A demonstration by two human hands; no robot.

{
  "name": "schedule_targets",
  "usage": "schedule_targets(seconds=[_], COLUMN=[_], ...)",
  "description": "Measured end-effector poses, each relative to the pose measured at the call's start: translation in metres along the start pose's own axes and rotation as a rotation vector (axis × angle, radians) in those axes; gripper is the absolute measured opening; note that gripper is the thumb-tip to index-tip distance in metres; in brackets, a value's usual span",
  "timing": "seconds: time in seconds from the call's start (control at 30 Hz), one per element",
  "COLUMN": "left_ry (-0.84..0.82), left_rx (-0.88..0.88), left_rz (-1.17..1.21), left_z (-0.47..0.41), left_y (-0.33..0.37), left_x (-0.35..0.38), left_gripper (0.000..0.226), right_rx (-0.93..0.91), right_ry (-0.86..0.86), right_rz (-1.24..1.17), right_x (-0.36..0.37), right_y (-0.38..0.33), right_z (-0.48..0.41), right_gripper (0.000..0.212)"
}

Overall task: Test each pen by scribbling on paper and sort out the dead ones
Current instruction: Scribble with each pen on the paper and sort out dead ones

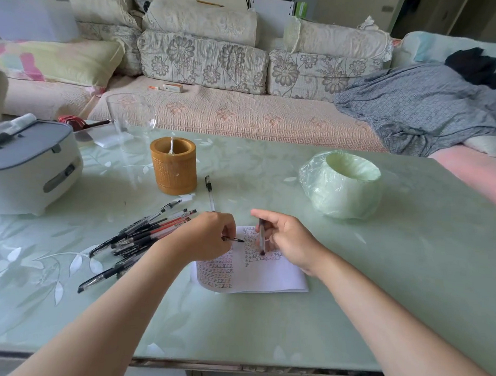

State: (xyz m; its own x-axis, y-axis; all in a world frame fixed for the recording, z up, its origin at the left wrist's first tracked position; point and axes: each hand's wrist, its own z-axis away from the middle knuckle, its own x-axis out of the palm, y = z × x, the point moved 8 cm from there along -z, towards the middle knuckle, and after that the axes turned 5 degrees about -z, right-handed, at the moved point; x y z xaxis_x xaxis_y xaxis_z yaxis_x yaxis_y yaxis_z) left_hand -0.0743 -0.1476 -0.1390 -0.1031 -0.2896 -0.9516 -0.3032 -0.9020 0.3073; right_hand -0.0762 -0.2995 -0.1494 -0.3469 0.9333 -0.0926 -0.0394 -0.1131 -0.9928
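Head view: nearest, a white paper sheet [269, 278] lies on the pale green glass table [407, 263], its rows of small red and black marks too small to read. My left hand [208, 237] pinches a thin black pen [235, 239], tip over the sheet; my right hand [288, 241] grips a grey clear-barrelled pen [261, 236] upright. I'd scribble lightly on the blank near-right patch. A heap of black and red pens [144, 236] lies left; beyond, a brown bamboo pot [174, 171]. No brand legible.

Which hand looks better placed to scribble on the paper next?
Probably right: the right hand holds a pen pointing down onto the paper, while the left hand holds a second pen sideways.
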Motion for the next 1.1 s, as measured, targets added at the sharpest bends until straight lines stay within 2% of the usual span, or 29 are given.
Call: schedule_targets(seconds=[0.13, 0.3, 0.5, 0.63, 0.97, 1.1], left_ry=[-0.046, -0.081, -0.052, -0.032, 0.010, 0.005], left_rx=[-0.008, 0.006, -0.012, -0.062, -0.066, -0.084], left_rz=[-0.050, -0.075, -0.024, -0.006, 0.007, 0.022], left_z=[0.000, -0.001, -0.005, -0.006, -0.013, -0.014], left_y=[-0.001, 0.001, 0.001, -0.001, 0.002, 0.001], left_x=[0.003, 0.007, 0.011, 0.012, 0.015, 0.016], left_gripper=[0.017, 0.024, 0.034, 0.045, 0.050, 0.051], right_rx=[-0.033, 0.034, -0.022, -0.041, -0.127, -0.134], right_ry=[0.021, 0.060, -0.004, -0.018, -0.045, -0.041], right_rz=[0.009, -0.006, 0.201, 0.214, 0.251, 0.355], right_x=[0.001, -0.002, 0.007, 0.006, 0.009, 0.010], right_y=[0.003, 0.014, 0.016, 0.018, 0.018, 0.017], right_z=[0.006, 0.010, 0.010, 0.012, 0.014, 0.014], right_gripper=[0.023, 0.020, 0.024, 0.026, 0.024, 0.026])
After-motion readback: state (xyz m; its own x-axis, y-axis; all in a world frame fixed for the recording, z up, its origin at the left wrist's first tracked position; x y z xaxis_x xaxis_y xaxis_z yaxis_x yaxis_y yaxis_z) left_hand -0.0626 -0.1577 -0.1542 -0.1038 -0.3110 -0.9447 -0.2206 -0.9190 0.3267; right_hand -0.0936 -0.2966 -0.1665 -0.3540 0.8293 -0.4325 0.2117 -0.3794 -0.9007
